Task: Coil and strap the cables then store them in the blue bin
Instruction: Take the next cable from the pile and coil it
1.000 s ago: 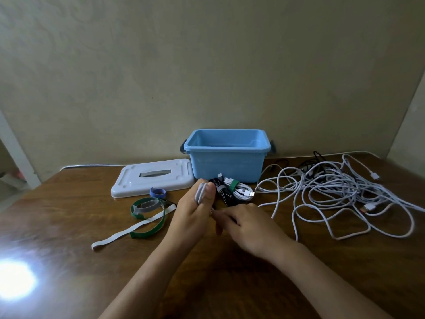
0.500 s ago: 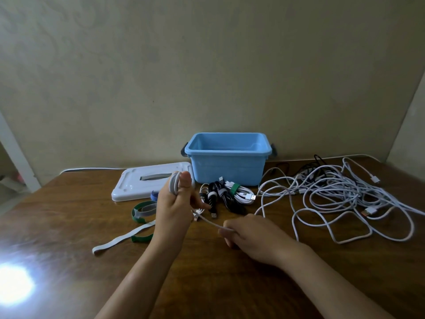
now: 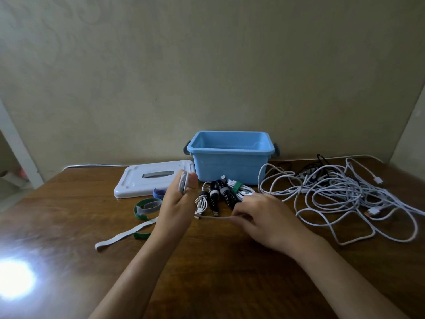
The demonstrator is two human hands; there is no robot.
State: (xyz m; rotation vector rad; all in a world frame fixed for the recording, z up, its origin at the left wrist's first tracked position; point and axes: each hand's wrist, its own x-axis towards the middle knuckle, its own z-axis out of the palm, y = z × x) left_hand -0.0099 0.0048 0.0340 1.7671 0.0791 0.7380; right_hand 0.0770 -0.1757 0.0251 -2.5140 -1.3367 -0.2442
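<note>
White cable (image 3: 213, 217) runs taut between the two hands, low over the table (image 3: 230, 284) in the near middle. The left hand (image 3: 177, 203) stands upright with a few turns of this cable looped over its raised fingers (image 3: 184, 184), thumb beside them; its fingers hold the coil rather than lying slack. The right hand (image 3: 264, 217) pinches the free length with curled fingers.

To wind well, I judge the right hand should feed the cable with even, light tension and lay each turn beside the last, so the coil stays flat and slips off cleanly for strapping. The plug end should finish outside the coil.

Just beyond the hands lie finished bundles (image 3: 220, 194), black and white, strapped in green and grey, touching one another in front of the blue bin (image 3: 230, 162). The bin stands open and far, its white lid (image 3: 147, 183) to the left. Loose straps (image 3: 147, 207), green, grey and blue, lie left of the left hand, within reach.

The tangled heap of white cables (image 3: 345, 194) on the right could catch the free length if it trails there. A glare patch marks the near left corner.
</note>
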